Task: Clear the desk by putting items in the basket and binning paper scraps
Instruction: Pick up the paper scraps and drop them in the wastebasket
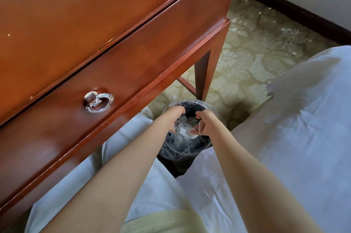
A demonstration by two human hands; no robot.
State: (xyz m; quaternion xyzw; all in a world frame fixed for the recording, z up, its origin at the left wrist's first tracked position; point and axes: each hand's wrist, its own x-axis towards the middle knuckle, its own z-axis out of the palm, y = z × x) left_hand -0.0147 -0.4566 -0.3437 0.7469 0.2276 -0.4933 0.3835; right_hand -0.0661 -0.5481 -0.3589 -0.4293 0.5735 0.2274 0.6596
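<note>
A small black bin (190, 103) lined with a clear plastic bag stands on the carpet under the desk's right end, between my knees. White paper scraps (183, 131) lie inside it. Both my hands are lowered over its mouth. My left hand (173, 118) hangs over the left side with its fingers pointing down and loosely spread, holding nothing that I can see. My right hand (204, 124) is over the right side with its fingers curled inward next to the scraps; whether it pinches a scrap is hidden.
The red-brown wooden desk (95, 23) fills the upper left, its drawer bearing a glass ring pull (98, 101). A tapered desk leg (203, 80) stands just behind the bin. White bedding (303, 118) lies at right. Bits of debris dot the patterned carpet (266, 23).
</note>
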